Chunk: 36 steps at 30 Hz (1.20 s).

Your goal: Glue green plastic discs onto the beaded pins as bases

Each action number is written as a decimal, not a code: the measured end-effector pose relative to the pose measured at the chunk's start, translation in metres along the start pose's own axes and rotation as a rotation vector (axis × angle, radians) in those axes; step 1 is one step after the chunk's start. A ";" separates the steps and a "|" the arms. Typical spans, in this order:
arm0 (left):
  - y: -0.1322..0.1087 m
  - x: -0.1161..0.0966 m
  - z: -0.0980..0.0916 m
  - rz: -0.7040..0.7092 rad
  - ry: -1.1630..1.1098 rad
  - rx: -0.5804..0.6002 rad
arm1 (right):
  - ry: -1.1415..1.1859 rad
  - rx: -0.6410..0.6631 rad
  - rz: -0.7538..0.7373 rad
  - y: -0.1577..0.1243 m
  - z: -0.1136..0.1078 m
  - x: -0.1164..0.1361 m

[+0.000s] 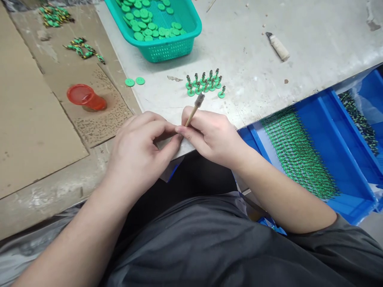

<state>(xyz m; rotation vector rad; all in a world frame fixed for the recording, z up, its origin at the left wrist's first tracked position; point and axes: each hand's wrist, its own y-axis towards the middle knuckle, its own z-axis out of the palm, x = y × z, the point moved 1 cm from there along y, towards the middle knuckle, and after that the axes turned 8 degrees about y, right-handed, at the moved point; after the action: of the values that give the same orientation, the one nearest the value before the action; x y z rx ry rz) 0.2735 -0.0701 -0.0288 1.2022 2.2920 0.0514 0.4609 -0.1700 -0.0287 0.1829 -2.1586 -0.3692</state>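
Observation:
My right hand (pixel 209 129) is closed around a thin wooden stick (pixel 191 115) with a frayed grey tip that points up and away from me. Thumb and index finger of my left hand (pixel 137 145) are pinched together, touching the fingertips of my right hand at the table's front edge. Whatever is between the fingertips is hidden. Just beyond my hands stand several small painted figurines (pixel 204 81) on round green bases. Two loose green discs (pixel 134 82) lie to their left.
A teal basket (pixel 167 52) of green discs stands at the back. On cardboard at left are a red cup (pixel 86 97) and piles of figurines (pixel 55 16). A wrapped tool (pixel 278 47) lies at right. Below the edge, a blue bin (pixel 344 147) holds rows of figurines.

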 end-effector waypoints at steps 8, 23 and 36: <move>0.001 -0.001 -0.001 0.016 -0.007 0.006 | 0.001 0.001 -0.068 0.002 0.005 0.000; 0.004 0.001 -0.011 -0.174 -0.098 0.113 | 0.263 -0.560 0.248 -0.061 -0.006 0.020; 0.018 -0.022 -0.011 -0.184 -0.027 0.045 | 0.281 -0.510 0.326 -0.095 -0.009 0.015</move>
<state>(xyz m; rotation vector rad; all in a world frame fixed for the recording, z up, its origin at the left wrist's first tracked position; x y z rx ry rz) 0.2921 -0.0738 -0.0049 1.0023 2.3806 -0.0842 0.4595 -0.2654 -0.0433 -0.3792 -1.7163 -0.6455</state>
